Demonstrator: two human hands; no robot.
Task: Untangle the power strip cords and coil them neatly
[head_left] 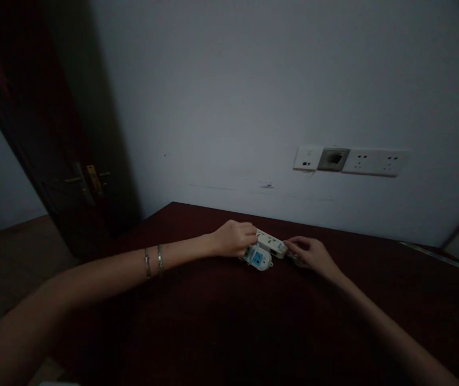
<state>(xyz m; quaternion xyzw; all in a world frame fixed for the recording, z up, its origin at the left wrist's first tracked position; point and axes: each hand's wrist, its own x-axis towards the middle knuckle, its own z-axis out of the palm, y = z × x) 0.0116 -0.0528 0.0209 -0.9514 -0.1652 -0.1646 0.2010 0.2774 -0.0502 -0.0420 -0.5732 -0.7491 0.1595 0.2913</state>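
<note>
A white power strip (271,243) lies on the dark red table (221,321), near its far edge. My left hand (234,238) is curled over the strip's left end, gripping it. A white plug-in device with a blue front (258,258) sits against the strip's near side, just below that hand. My right hand (311,252) rests at the strip's right end with its fingers bent and pinched together; what they hold is too small and dark to make out. Two bracelets ring my left wrist.
A white wall rises right behind the table, carrying a row of wall sockets (376,162) and a grey open box (333,159). A dark wooden door with a brass handle (88,181) stands at the left. The room is dim.
</note>
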